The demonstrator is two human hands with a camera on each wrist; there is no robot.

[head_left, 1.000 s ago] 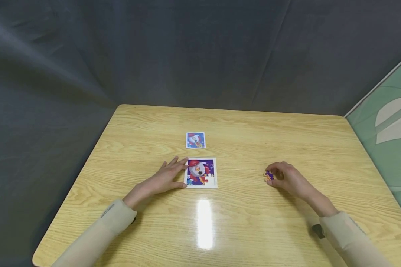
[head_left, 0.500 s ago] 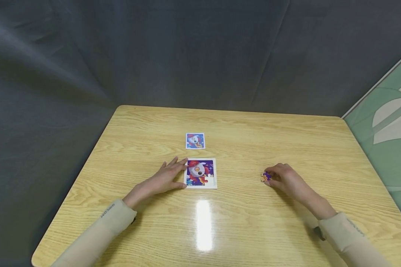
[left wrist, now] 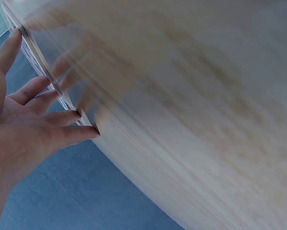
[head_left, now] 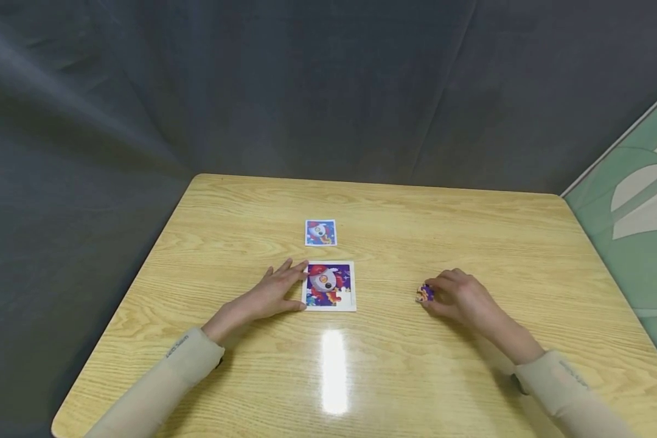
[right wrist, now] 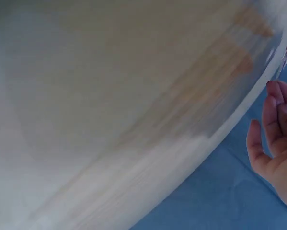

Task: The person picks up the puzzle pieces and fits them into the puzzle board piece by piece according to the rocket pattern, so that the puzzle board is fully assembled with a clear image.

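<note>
A square jigsaw puzzle in a white frame [head_left: 334,308] lies on the table in the head view. Its picture, a white and red rocket on purple, has a bare white gap at the lower right. My left hand [head_left: 274,294] touches the frame's left edge with fingers spread and thumb near the lower corner; the left wrist view shows the extended fingers [left wrist: 62,136] along that edge. Right of the puzzle, my right hand [head_left: 465,302] pinches a purple and orange puzzle piece [head_left: 424,293] between thumb and fingers. In the right wrist view the piece is barely visible.
Behind the puzzle lies a small square picture card [head_left: 320,233] with a similar rocket. The wooden table [head_left: 241,383] reflects a bright light strip in front of the puzzle. A dark curtain [head_left: 328,91] hangs behind, and a green patterned panel [head_left: 646,255] stands at the right.
My right hand has moved a short way left with the puzzle piece, toward the puzzle. The left hand stays at the frame's edge.
</note>
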